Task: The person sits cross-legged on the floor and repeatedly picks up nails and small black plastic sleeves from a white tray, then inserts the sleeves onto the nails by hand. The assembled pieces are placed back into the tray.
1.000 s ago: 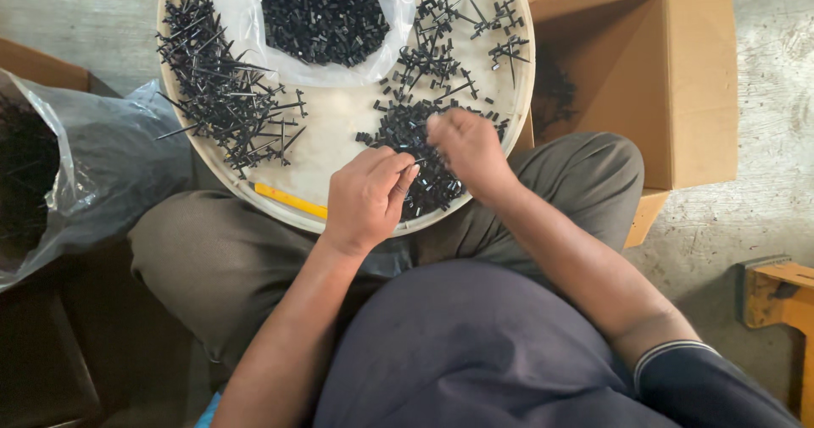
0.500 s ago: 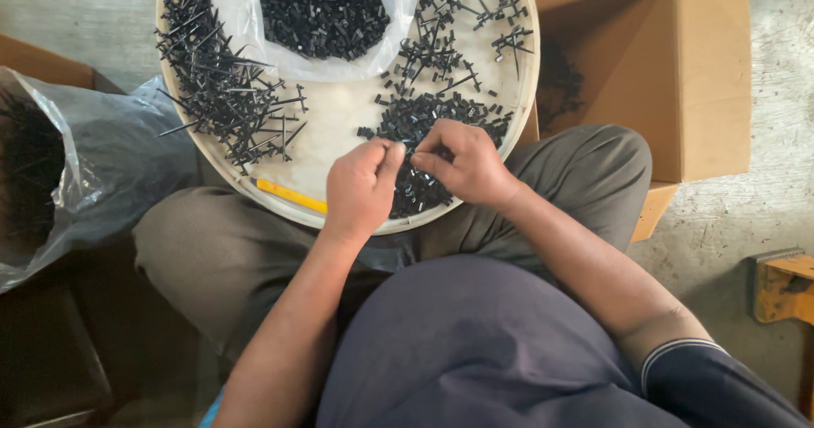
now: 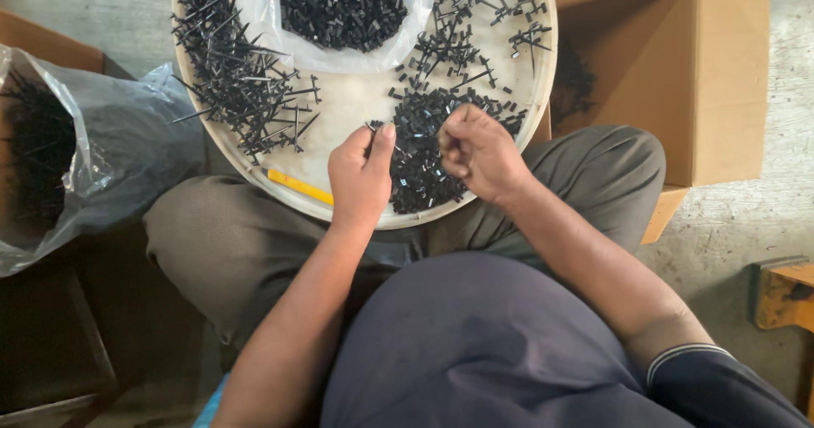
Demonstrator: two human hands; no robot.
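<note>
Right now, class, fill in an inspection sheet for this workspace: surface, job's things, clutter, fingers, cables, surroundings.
Surface: round white tray resting on the seated person's lap.
Job's things: heap of small black pieces between the hands; pile of long black pins at the tray's left; clear bag of black bits at the top.
Clutter: yellow strip near the tray's edge.
Fingers: left hand pinches a small black piece; right hand is curled over the heap, contents hidden.
Cables: nothing seen.
Surroundings: open cardboard box on the right, plastic bag on the left, concrete floor.
</note>
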